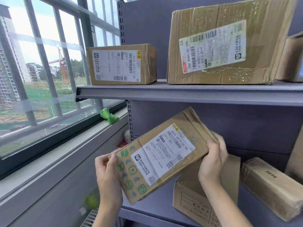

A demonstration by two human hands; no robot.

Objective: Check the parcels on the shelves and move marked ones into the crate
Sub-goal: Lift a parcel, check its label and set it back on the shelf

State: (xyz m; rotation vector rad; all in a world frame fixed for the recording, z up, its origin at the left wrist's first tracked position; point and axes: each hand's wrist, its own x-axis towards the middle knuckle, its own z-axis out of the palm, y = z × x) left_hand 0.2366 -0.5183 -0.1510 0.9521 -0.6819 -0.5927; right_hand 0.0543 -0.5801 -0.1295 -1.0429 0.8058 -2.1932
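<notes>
between the 2 shelf levels, a tilted cardboard parcel (161, 154) with a white shipping label and green printed shapes is held in the air in front of the grey shelving. left hand (107, 173) comes up from below at the near left, wrist bent back, thumb lying on the label face at the lower left corner and the other fingers wrapped behind the box, clamped on it. right hand (213, 161) reaches in from the near right, its fingers (214, 145) curled over the right end of the parcel, gripping that edge, palm facing left. parcel leans with its far right end higher than its near left end. on the lower shelf (157, 208), behind the right forearm, stands a printed carton (193, 199), with a taped brown parcel (270, 187) to its right. on the upper shelf (180, 92) sit a small labelled box (122, 64) at left and a large labelled box (224, 43) at right.
</notes>
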